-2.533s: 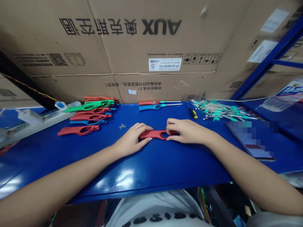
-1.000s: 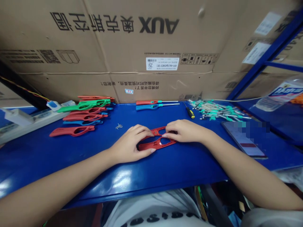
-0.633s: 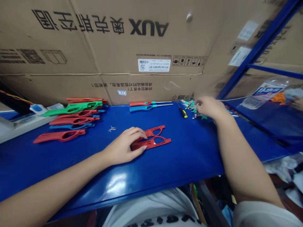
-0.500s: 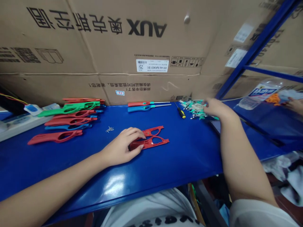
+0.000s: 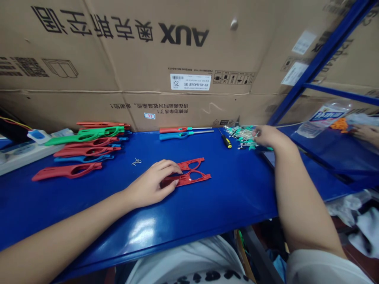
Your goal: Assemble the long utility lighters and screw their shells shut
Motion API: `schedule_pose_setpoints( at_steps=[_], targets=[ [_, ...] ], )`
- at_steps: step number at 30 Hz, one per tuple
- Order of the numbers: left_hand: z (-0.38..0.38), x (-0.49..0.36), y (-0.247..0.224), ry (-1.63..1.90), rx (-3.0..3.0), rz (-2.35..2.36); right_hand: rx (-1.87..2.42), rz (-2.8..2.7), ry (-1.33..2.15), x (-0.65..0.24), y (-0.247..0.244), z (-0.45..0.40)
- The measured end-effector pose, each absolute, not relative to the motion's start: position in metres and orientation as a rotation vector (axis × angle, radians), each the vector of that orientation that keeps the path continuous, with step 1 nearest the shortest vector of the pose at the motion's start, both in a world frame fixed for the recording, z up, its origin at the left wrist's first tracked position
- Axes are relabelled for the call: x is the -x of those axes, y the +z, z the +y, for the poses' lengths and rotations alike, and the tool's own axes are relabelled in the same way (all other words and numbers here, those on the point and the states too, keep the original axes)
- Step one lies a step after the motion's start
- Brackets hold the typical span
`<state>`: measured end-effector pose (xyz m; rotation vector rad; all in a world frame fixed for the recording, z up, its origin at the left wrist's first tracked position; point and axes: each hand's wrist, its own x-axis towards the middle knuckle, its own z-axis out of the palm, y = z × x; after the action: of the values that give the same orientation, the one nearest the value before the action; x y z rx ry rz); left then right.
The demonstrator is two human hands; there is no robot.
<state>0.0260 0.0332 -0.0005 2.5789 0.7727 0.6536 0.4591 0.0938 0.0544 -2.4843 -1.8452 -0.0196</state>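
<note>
My left hand (image 5: 158, 183) is closed around the handle end of a red lighter shell half (image 5: 194, 179), thumb in front and fingers behind. Just behind it lies a second red shell half (image 5: 194, 163), partly covered by my fingers. Farther right, my right hand (image 5: 271, 136) reaches into a pile of small teal and white parts with thin wires (image 5: 242, 134). Its fingers are pinched together at the pile's right side; whatever is between them is too small to make out.
Red, green and blue lighter shells (image 5: 85, 152) are stacked at left, beside a power strip (image 5: 35, 152). Tiny metal pins (image 5: 136, 162), two long-nosed lighters (image 5: 174, 136) and a screwdriver (image 5: 226, 142) lie on the blue table. A bottle (image 5: 322, 118) and another person's hand (image 5: 367, 133) are right.
My left hand stays on the red shell half, and my right hand remains at the pile with barely any motion. The other person's hand at far right has come farther into view.
</note>
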Motion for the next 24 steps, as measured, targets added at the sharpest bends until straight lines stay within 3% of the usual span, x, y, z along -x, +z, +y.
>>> schedule_pose_setpoints(
  at_steps=[4, 12, 24],
  targets=[
    [0.033, -0.027, 0.0, 0.657, -2.573, 0.778, 2.52, -1.781, 0.043, -0.449, 0.06, 0.089],
    [0.032, -0.027, 0.002, 0.657, -2.563, 0.767, 2.453, -1.484, -0.153, -0.423, 0.084, 0.071],
    [0.034, -0.026, 0.001, 0.605, -2.579, 0.748, 1.841, -1.585, -0.385, -0.396, 0.088, 0.06]
  ],
)
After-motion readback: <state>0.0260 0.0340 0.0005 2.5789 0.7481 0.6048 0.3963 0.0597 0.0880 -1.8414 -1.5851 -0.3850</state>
